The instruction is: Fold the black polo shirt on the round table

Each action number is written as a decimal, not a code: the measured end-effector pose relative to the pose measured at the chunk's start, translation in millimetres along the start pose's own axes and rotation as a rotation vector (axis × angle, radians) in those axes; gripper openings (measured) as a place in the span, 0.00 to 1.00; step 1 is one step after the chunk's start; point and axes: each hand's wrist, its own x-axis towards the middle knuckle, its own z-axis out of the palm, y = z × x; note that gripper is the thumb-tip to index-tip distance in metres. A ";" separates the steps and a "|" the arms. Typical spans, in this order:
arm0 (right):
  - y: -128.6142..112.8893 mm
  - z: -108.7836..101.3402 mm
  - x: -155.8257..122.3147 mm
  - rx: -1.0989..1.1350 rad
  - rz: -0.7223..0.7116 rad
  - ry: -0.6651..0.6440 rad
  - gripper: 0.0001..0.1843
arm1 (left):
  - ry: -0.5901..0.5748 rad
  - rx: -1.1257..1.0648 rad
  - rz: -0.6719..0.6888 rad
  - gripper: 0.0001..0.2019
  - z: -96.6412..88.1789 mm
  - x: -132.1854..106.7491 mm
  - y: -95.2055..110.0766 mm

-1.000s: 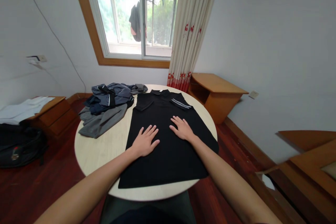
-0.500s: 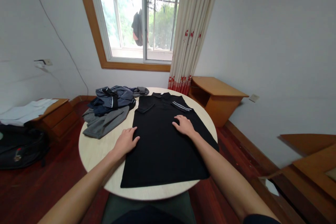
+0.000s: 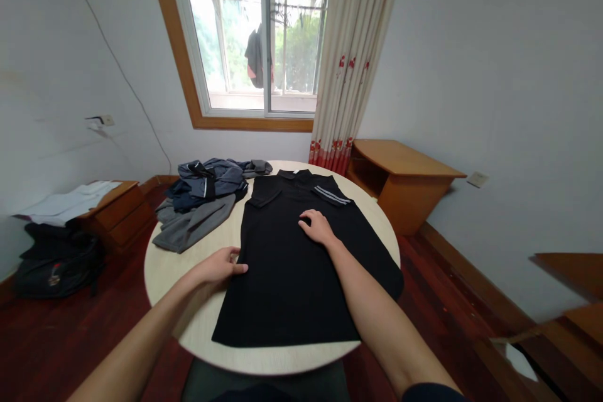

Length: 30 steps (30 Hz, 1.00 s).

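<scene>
While the right hand (image 3: 318,228) lies flat, grip open, on the black shirt (image 3: 292,270), the left hand (image 3: 219,266) pinches its edge.

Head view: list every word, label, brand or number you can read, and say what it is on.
None can be read.
The black polo shirt under both hands shows only grey sleeve stripes, no lettering.
The black bag on the floor has a small red mark, too blurred to read.

Soft daylight from the window (image 3: 257,44), overexposed panes, wide-angle bending at edges, sharp focus
</scene>
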 end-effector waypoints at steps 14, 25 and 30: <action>1.0 -1.8 0.4 0.191 -0.035 0.058 0.14 | -0.299 0.163 0.176 0.39 101.9 17.4 108.2; -20.5 -3.2 -3.0 0.201 0.052 -0.100 0.31 | 0.151 0.650 0.203 0.20 18.2 165.0 127.8; -25.7 -10.0 -5.0 0.205 0.038 -0.165 0.20 | 0.406 0.866 0.210 0.30 -26.8 240.6 132.8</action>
